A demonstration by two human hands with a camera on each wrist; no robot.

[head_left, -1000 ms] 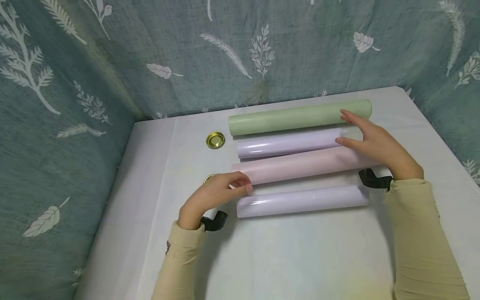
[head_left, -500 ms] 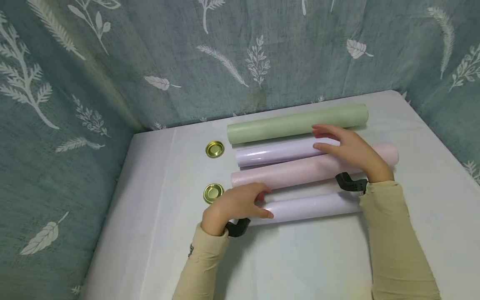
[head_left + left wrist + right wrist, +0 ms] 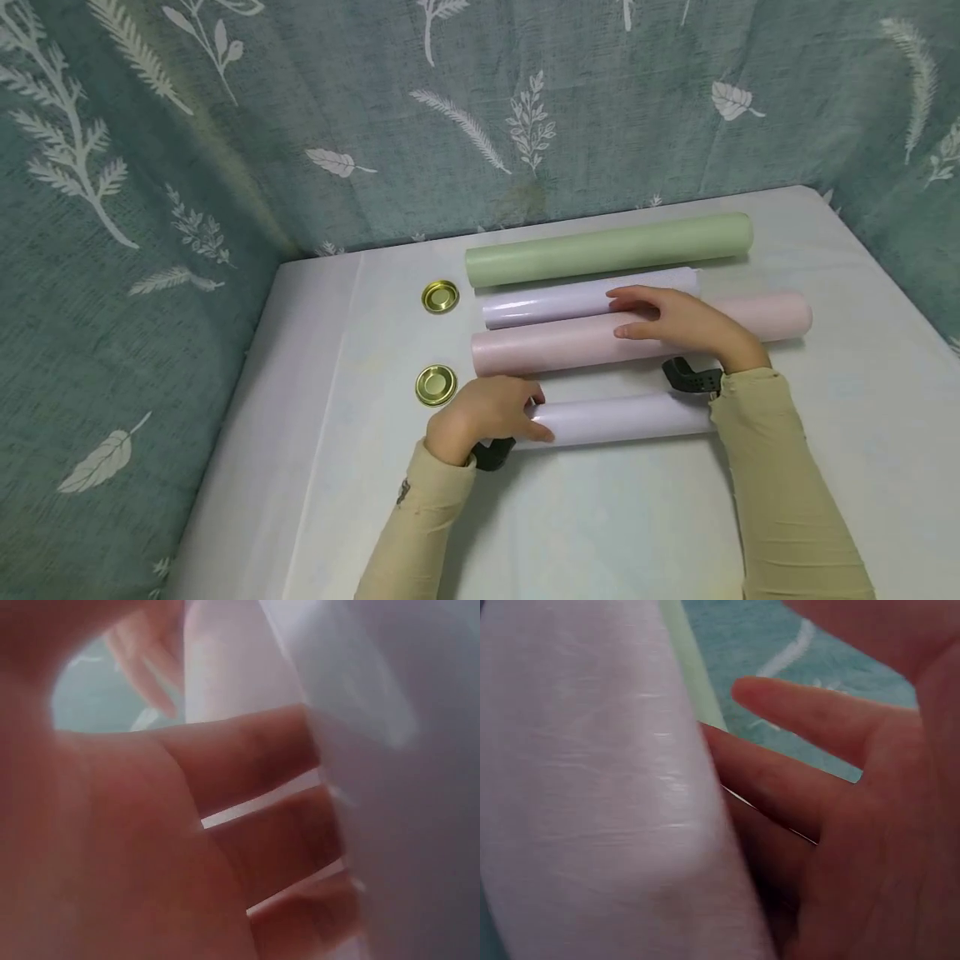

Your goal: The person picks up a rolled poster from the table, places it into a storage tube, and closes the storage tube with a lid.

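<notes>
In the head view my left hand holds the left part of the nearest glossy lavender roll, thumb in front and fingers behind. Its fingers meet that roll's surface in the left wrist view. Over the pink roll my right hand is spread, thumb apart from the fingers. In the right wrist view some fingers pass behind the pink roll, while another extends free of it. Another lavender roll lies beyond, under the right fingertips. The left hand covers the near roll's left end.
A green roll lies farthest back. Two small round gold dishes sit left of the rolls. Everything stands on a white-covered table, with leaf-patterned teal fabric behind and at the sides.
The left hand has moved right and down onto the nearest lavender roll, uncovering a gold dish. The right hand has moved left and nearer, from the rolls' right end to over the pink roll.
</notes>
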